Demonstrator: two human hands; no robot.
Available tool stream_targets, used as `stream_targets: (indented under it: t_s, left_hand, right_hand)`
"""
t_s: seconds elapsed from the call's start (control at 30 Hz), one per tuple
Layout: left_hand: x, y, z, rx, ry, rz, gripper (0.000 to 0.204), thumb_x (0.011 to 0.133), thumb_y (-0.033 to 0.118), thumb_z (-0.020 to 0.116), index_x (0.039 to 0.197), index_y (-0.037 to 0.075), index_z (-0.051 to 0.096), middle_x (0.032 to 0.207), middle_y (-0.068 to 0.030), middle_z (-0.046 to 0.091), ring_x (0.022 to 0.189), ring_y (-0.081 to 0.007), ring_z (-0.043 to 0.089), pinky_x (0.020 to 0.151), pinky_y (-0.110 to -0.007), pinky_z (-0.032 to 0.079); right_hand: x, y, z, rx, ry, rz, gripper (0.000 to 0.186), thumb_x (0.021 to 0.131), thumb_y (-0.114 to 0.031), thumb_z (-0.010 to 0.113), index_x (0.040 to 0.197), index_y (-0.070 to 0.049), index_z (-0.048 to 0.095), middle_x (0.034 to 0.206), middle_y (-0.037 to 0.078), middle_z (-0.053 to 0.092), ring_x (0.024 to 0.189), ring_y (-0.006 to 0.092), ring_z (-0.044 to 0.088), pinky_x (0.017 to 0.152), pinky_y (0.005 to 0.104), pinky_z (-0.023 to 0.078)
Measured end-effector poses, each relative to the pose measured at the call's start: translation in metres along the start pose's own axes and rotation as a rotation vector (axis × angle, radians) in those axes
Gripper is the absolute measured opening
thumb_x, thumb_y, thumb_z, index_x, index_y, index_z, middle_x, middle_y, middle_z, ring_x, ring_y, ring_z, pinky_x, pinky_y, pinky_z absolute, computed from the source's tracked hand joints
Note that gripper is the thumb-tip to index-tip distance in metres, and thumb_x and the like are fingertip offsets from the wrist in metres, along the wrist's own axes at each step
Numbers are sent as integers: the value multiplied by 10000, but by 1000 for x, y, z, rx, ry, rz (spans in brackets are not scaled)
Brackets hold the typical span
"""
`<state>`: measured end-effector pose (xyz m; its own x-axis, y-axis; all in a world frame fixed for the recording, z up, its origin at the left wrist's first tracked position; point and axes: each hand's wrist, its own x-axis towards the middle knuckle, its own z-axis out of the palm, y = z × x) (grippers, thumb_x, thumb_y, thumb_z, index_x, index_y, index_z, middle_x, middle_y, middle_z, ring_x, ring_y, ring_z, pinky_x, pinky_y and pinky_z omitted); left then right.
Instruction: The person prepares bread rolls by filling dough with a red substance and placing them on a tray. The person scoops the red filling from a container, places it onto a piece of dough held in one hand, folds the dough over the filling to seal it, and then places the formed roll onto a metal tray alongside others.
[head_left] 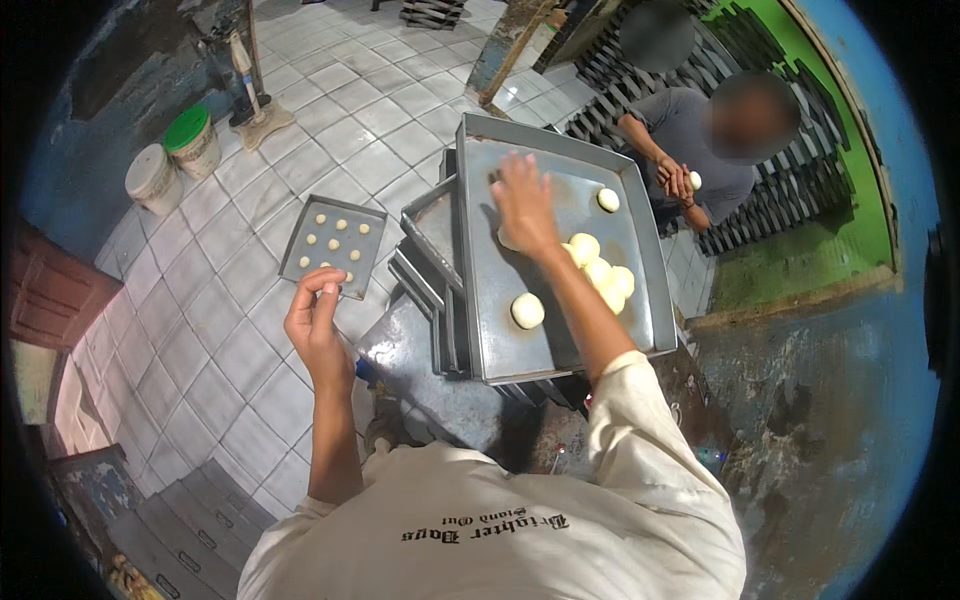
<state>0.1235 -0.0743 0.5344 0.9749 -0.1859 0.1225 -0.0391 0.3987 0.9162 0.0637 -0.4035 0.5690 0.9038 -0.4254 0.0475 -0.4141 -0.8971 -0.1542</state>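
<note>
My right hand (pixel 525 203) lies palm down, fingers stretched out and a little blurred, over the upper left of a deep metal tray (pixel 540 355). A pale edge at its heel looks like dough, mostly hidden under the palm. One dough ball (pixel 527 311) rests near the tray's lower left. Several more dough balls (pixel 597 272) cluster right of my forearm, and a single dough ball (pixel 607 200) sits at the upper right. My left hand (pixel 318 325) is raised, thumb and fingertips drawn together; what they hold, if anything, cannot be made out. Just beyond it shows a smaller tray (pixel 374 240) of small dough balls in rows.
Other metal trays (pixel 432 232) are stacked under the deep tray. At right, a person (pixel 690 140) holds a dough ball (pixel 695 181) before stacked dark trays (pixel 785 190). Two buckets (pixel 192 143), one green-lidded, stand on the tiled floor at far left. Grey stacked containers (pixel 190 530) lie lower left.
</note>
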Motion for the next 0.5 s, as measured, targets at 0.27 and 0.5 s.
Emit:
stream_targets:
  t_s: [0.27, 0.5]
  left_hand:
    - [7, 3, 12, -73, -65, -18, 125, 977, 68, 617, 963, -14, 710, 1040, -69, 681, 1023, -144, 591, 951, -287, 420]
    - [-11, 4, 91, -110, -364, -94, 130, 990, 108, 640, 990, -3, 708, 1012, -56, 687, 967, -134, 609, 919, -293, 449]
  right_hand:
    - [-43, 45, -7, 331, 140, 21, 585, 1023, -494, 547, 1498, -154, 517, 1556, 156, 478, 1492, 349, 355, 1184, 663, 193]
    - [-135, 60, 1, -199, 257, 277, 180, 839, -62, 723, 1011, -94, 681, 964, 79, 695, 1038, 289, 623, 1012, 555, 356]
